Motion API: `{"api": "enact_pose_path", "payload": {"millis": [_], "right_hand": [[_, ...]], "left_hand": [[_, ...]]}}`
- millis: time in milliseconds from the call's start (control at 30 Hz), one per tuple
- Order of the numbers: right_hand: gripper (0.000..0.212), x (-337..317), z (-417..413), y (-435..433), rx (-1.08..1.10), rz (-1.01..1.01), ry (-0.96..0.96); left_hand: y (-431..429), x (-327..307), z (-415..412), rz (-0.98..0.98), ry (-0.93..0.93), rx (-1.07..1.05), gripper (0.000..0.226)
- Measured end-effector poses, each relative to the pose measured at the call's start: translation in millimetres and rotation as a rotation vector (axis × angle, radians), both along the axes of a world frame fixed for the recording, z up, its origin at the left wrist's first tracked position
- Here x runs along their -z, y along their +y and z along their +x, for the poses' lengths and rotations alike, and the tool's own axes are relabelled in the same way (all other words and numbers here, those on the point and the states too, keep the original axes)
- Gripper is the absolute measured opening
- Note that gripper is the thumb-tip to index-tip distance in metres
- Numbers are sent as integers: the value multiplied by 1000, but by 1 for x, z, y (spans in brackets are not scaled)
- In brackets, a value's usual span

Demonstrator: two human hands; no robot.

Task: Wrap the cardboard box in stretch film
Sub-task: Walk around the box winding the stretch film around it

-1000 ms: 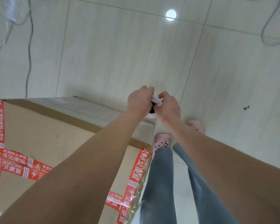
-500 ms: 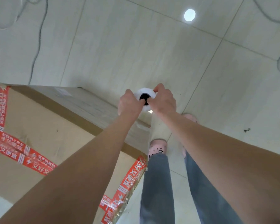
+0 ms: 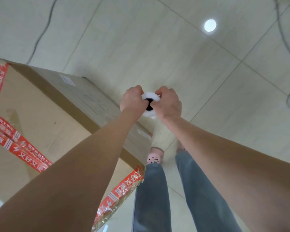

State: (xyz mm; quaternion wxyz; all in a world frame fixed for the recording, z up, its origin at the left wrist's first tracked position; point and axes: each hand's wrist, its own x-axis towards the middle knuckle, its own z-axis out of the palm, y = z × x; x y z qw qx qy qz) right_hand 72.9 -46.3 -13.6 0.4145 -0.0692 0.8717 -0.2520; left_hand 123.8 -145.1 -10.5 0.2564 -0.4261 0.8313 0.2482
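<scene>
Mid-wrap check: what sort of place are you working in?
Likely an indoor storage or packing room: pale tiled floor with a round light reflection, loose cables lying across it, a large taped cardboard box.

Film roll (image 3: 150, 104) right of box (image 3: 40, 114)

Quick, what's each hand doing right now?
Left hand: closed, holding the top end of the stretch film roll.
Right hand: closed, holding the same end of that roll.
</scene>
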Motion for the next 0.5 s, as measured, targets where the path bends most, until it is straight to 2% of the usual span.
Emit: {"api": "enact_pose_path", "payload": {"millis": [200,500], "right_hand": [[27,2,-1,-38,-36,-51,-19],[31,6,3,-77,-88,-104,-158]], "left_hand": [[-32,-6,4,-49,-7,-174,23],[-81,-3,13,-8,-22,-259,27]]}}
